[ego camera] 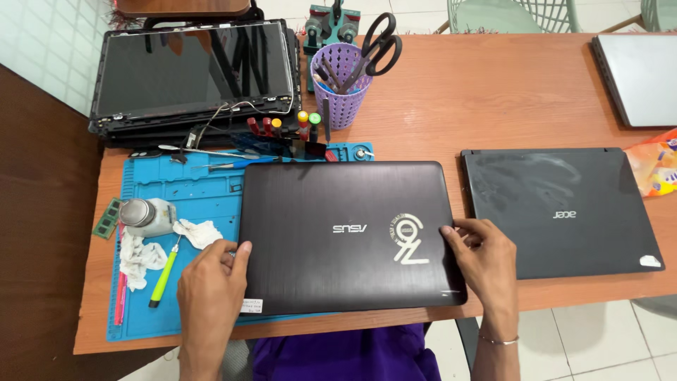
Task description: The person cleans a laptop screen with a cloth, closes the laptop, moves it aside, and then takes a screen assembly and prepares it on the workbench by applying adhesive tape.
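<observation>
— The hands?
— Left hand [211,271] and right hand [483,257] grasp the closed dark laptop [345,233] by its side edges.
— Where's it lying?
— On the blue repair mat [190,197], near table edge.

The wooden tabletop [493,106] carries a blue mat [151,190] at its left. A dark closed laptop [345,233] lies half on the mat, half on bare wood. Just right of it lies a second closed laptop [564,212], and a grey one [638,77] sits at the far right corner. A stack of screen panels [194,74] fills the far left. A purple cup [342,88] stands behind the mat. A green memory stick [107,219] lies off the mat's left edge, an orange packet [656,169] at the right edge.
</observation>
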